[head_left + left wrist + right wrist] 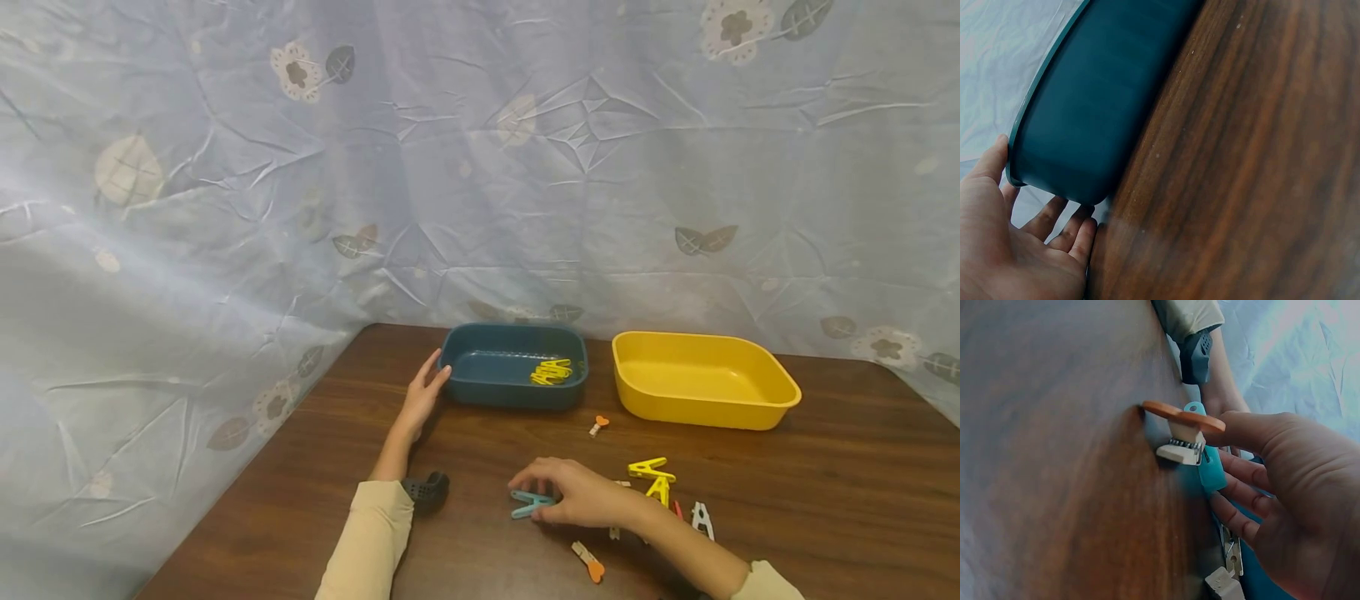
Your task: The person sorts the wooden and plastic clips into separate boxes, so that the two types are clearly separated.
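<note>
My left hand [422, 398] rests against the left end of a dark teal-blue bin [513, 396]. Its thumb is at the rim and its loosely extended fingers lie along the end wall, as the left wrist view also shows. Inside the bin are several yellow-green clothespins [551, 372]. Low over the table, my right hand [581, 493] has thumb and fingers about a light teal clothespin [531, 503]; how firmly it grips is hard to tell. A wooden clothespin with an orange heart [588, 562] lies nearer to me, and partly covers the teal one in the right wrist view.
A yellow bin [697, 412] stands right of the blue one. Another orange-heart clothespin [598, 426] lies in front of the bins. Yellow clothespins [651, 469], a white clothespin [702, 521] and a red piece [677, 508] lie near my right forearm. A patterned curtain [480, 208] hangs behind the table.
</note>
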Demonstrator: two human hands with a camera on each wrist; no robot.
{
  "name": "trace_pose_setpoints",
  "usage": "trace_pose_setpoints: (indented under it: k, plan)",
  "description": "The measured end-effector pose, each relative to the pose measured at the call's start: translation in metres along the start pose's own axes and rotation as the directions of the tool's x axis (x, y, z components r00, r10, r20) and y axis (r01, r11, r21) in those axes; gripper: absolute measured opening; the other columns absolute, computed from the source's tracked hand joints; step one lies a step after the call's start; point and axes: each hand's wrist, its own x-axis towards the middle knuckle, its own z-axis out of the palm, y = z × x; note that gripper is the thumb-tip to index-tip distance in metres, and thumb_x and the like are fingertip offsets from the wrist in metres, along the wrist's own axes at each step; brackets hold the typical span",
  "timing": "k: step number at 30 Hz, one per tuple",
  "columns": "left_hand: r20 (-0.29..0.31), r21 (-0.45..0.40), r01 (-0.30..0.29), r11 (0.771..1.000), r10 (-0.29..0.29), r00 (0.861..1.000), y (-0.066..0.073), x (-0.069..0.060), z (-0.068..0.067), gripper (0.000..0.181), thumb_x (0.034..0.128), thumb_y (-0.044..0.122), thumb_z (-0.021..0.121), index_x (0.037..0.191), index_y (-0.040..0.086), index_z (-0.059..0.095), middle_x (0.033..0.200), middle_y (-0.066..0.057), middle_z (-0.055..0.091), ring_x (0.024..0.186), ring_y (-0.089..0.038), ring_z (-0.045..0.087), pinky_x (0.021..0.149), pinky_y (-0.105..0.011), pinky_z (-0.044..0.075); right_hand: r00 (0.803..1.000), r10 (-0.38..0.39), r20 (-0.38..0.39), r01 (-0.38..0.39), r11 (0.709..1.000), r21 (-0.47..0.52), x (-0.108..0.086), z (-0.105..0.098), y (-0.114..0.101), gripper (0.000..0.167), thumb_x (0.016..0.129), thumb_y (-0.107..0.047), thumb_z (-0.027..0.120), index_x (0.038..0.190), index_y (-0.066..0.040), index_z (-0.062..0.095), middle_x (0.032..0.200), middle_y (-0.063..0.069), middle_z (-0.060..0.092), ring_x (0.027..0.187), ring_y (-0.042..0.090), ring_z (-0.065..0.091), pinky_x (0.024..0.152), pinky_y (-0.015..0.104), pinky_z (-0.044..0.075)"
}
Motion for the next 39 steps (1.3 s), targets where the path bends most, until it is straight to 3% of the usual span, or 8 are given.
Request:
trace_pose_setpoints:
  k: [39]
  plan:
    - [-0.003,-0.006,0.013,1.0,-0.013,1.0,-0.0004,0.0001,0.0001,0.058,0.0967,0.027,0.049,0.145,0.008,0.024,0.145,-0.024,0.02,0.131,-0.038,0.022,0.101,-0.052,0.025,0.999,0.051,0.015,-0.051,0.999,0.002,-0.0002,-0.0003,-0.001,0.033,0.081,-0.011,0.07,0.113,-0.013,0.062,0.089,-0.011,0.053,0.075,0.004,0.051,0.065,0.021,0.046]
